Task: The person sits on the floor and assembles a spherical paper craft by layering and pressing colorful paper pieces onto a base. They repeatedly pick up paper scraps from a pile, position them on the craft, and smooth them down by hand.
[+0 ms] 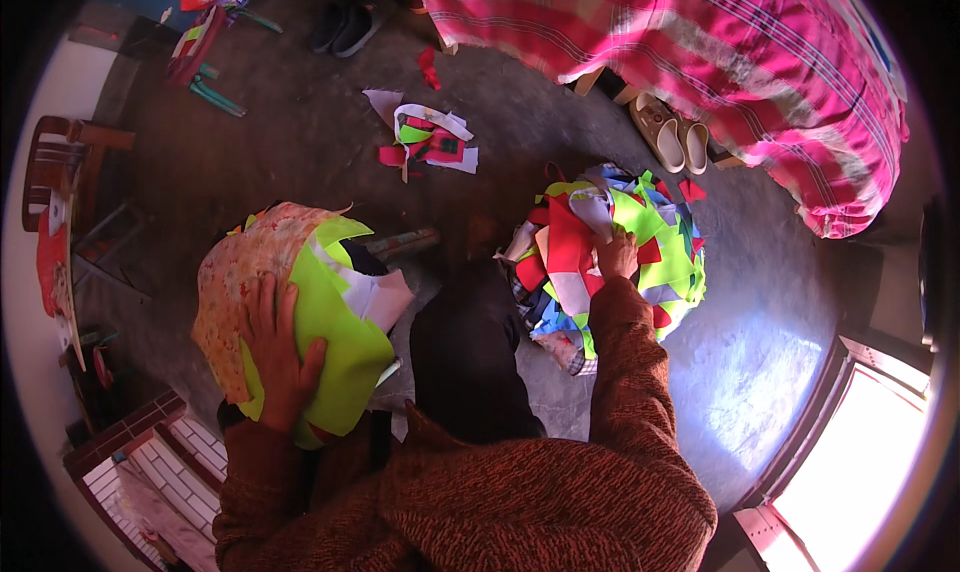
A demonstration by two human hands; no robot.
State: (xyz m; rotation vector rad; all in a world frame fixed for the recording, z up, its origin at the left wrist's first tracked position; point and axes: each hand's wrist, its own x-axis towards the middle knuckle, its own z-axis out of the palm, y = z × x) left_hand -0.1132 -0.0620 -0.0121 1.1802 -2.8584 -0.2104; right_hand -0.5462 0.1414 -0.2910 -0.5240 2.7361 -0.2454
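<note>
Currently, scrap pile (663,264): landmark; mixed cloth pieces heaped on grey floor (765,312).
Right hand (617,256): fingers on scrap pile's top; can't tell if pinching.
Left hand (275,347): palm down, fingers spread, gripping nothing, on bundle (340,357) left of scrap pile; probably steadying it.
Room: dark-clad leg (470,342) tight against scrap pile's left; floor stretches rightward; plaid drape's edge (590,57) beyond.
</note>
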